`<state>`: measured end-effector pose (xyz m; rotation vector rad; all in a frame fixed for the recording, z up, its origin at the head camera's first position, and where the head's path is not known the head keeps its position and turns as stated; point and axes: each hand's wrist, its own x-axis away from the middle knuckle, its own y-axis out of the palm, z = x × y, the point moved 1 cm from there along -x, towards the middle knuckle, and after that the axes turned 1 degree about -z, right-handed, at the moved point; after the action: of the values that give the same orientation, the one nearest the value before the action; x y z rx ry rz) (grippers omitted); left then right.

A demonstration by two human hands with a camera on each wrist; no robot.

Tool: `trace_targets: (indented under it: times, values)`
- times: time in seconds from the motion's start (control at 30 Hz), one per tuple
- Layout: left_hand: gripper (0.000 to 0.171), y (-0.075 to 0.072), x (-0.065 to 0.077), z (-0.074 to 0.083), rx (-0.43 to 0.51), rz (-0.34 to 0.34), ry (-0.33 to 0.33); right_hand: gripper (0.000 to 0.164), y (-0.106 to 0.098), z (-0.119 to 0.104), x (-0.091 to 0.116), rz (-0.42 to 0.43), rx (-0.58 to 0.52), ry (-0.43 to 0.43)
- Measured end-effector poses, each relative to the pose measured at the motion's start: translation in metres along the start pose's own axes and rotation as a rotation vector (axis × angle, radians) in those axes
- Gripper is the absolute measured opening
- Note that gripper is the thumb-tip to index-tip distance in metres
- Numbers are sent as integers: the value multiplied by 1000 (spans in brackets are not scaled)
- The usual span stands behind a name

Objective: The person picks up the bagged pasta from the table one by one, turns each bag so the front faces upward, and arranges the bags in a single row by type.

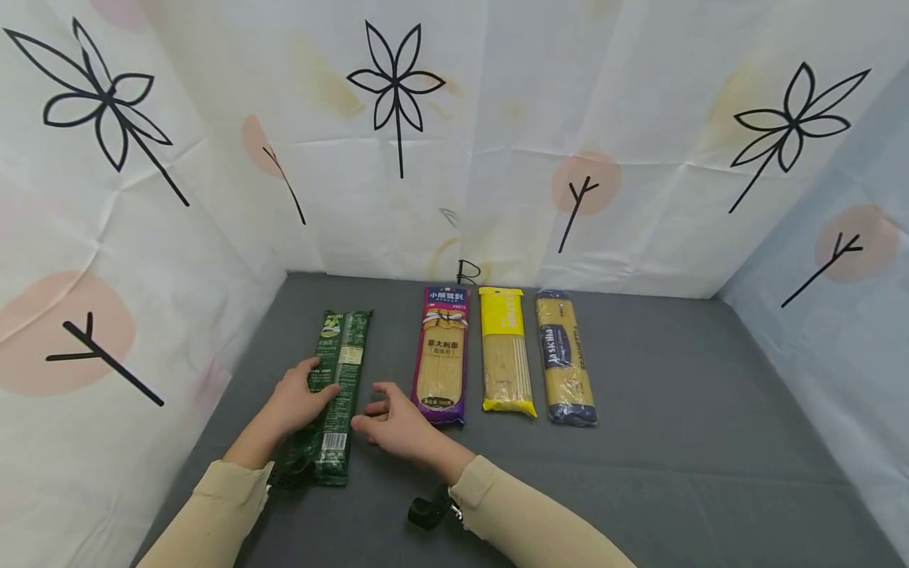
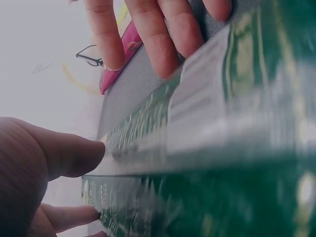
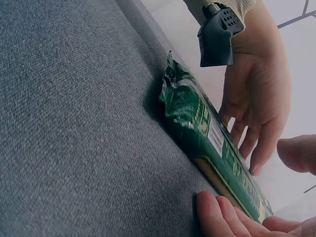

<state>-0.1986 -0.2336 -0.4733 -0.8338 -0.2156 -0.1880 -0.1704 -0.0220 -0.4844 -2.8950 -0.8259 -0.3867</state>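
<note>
A long green pasta packet [image 1: 344, 402] with a pale seam and a barcode lies on the grey table, at the left of the group. My left hand [image 1: 294, 402] is over its left side, thumb on top and fingers by the far edge, loosely extended. The left wrist view has the thumb [image 2: 74, 153] at the wrapper, partly blurred. On the packet's other side is my right hand [image 1: 401, 426], its fingers loosely bent with nothing between them. In the right wrist view, the right fingertips [image 3: 222, 215] are close beside the packet [image 3: 217, 143]; contact is unclear.
To the right stand in a row, lying flat, a purple pasta packet [image 1: 442, 355], a yellow one [image 1: 507, 355] and a blue-banded spaghetti packet [image 1: 566, 359]. A white patterned cloth [image 1: 497, 221] rises behind the grey table [image 1: 675, 410] and along both sides.
</note>
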Motion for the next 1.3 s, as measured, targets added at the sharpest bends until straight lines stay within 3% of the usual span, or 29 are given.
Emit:
trace_targets:
  times: [0.2,0.47,1.0,1.13,1.3]
  values:
    - [77,2,5,3,-45,-12,29,72,2,0,3,-19,-14,-5]
    - [76,5,3,1,-53,-4,44,71,9,-1,2,22,-33,35]
    - [71,12,9,5,21,-28,77,79,28,1,10,96,215,41]
    - [71,12,9,6,54,-33,58,78,32,2,11,148,152,8]
    - [70,13,9,6,86,-35,49,79,30,4,8,205,5,43]
